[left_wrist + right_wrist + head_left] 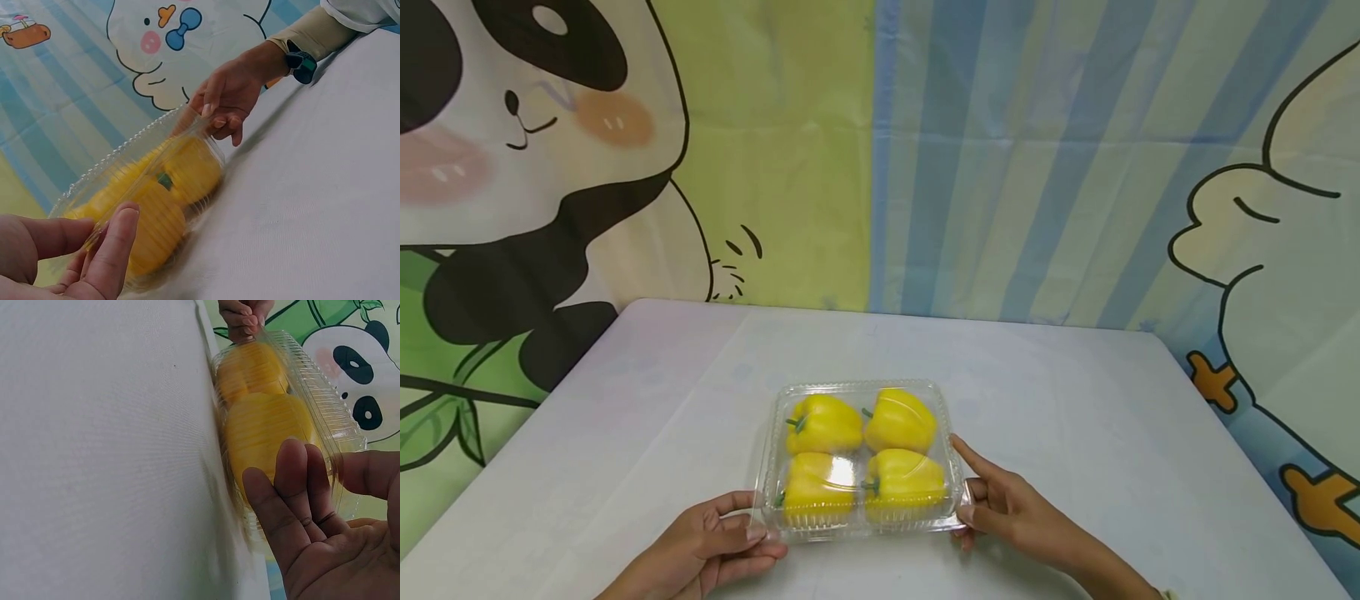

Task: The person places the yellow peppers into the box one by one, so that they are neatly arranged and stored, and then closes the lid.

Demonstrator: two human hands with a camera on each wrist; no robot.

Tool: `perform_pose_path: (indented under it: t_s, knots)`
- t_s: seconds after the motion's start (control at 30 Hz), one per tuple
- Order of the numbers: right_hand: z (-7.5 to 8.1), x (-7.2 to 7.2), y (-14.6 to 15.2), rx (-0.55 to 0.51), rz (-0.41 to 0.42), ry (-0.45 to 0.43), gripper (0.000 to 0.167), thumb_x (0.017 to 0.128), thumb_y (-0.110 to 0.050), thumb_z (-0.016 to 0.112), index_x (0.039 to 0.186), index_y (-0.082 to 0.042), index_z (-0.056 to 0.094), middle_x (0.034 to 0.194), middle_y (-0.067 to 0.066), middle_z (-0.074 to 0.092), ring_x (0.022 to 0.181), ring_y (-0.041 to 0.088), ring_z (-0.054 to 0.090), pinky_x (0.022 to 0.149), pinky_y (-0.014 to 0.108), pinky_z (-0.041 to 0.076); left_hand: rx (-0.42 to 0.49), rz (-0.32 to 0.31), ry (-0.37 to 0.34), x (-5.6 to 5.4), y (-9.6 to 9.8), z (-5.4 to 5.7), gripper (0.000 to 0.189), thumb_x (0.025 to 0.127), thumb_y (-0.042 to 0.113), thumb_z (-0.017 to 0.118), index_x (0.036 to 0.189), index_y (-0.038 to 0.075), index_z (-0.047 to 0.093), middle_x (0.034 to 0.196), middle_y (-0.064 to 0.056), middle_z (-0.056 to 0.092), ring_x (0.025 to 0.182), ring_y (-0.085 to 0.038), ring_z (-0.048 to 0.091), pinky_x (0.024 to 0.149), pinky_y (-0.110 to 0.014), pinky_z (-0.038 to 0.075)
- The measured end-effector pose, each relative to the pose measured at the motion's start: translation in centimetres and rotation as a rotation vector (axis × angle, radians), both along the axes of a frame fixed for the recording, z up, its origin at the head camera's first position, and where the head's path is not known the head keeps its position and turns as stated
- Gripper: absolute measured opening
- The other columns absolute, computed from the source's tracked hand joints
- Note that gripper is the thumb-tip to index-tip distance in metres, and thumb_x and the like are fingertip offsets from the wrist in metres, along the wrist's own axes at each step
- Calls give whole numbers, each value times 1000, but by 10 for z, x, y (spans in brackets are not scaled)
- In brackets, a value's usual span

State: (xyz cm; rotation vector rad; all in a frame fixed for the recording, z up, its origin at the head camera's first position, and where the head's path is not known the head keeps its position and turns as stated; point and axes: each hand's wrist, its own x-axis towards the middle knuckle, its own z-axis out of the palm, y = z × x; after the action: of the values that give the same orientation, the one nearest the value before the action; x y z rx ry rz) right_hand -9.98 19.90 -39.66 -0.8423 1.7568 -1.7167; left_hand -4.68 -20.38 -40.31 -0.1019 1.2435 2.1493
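Observation:
A clear plastic clamshell box [850, 532] with a ridged rim is closed over several yellow bell peppers [904, 421] with green stems. They lie in two rows inside it. At the front left corner my left hand [715, 542] pinches the rim between thumb and fingers, a grip seen closely in the left wrist view. My right hand [1015, 508] holds the right edge, thumb on the rim's front corner and index finger stretched along the side. In the right wrist view, the other fingers [290, 469] lie against the box's side. The box sits low at the white tabletop.
A white-covered table [1037, 400] spreads around the box. Behind it hangs a printed cloth [775, 150] with a panda, stripes and a white cartoon figure. A dark watch [302, 65] is on the right wrist.

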Motion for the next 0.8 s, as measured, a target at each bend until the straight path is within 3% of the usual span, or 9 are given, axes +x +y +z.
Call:
perform_pose_path:
  t_s: [0.33, 0.47, 0.6, 0.7, 0.8]
  knots:
    - [1, 0, 1, 49, -33, -42, 76, 99, -4, 52, 157, -11, 4, 96, 26, 61, 78, 23, 65, 79, 39, 56, -11, 5, -3, 0, 0, -2, 63, 97, 1, 55, 141, -12, 11, 109, -20, 64, 104, -35, 65, 95, -43, 48]
    - [-1, 0, 2, 60, -60, -65, 76, 99, -5, 53, 158, -14, 6, 99, 27, 60, 89, 27, 66, 84, 43, 55, -37, 7, 8, 1, -2, -4, 60, 98, 4, 54, 140, -12, 14, 109, -20, 65, 103, -34, 66, 94, -43, 48]
    - [-3, 0, 5, 50, -57, -52, 74, 100, -4, 52, 158, -15, 7, 105, 27, 58, 99, 32, 64, 88, 45, 52, -29, -31, 33, 2, -6, -5, 41, 102, 12, 48, 135, -11, 35, 108, -21, 65, 103, -32, 66, 94, -43, 48]
    - [-2, -1, 7, 51, -55, -9, 70, 101, -4, 50, 157, -12, 9, 102, 25, 58, 95, 30, 64, 87, 42, 53, -39, -72, 42, 2, -8, -2, 31, 105, 19, 43, 122, -5, 53, 106, -21, 67, 102, -30, 67, 93, -42, 49]
    - [1, -3, 9, 87, -76, 62, 64, 102, -6, 48, 156, -9, 15, 98, 22, 59, 90, 23, 63, 85, 38, 55, -132, -95, 48, 1, -8, 3, 33, 105, 25, 44, 113, -3, 59, 103, -21, 68, 99, -29, 68, 91, -42, 51]
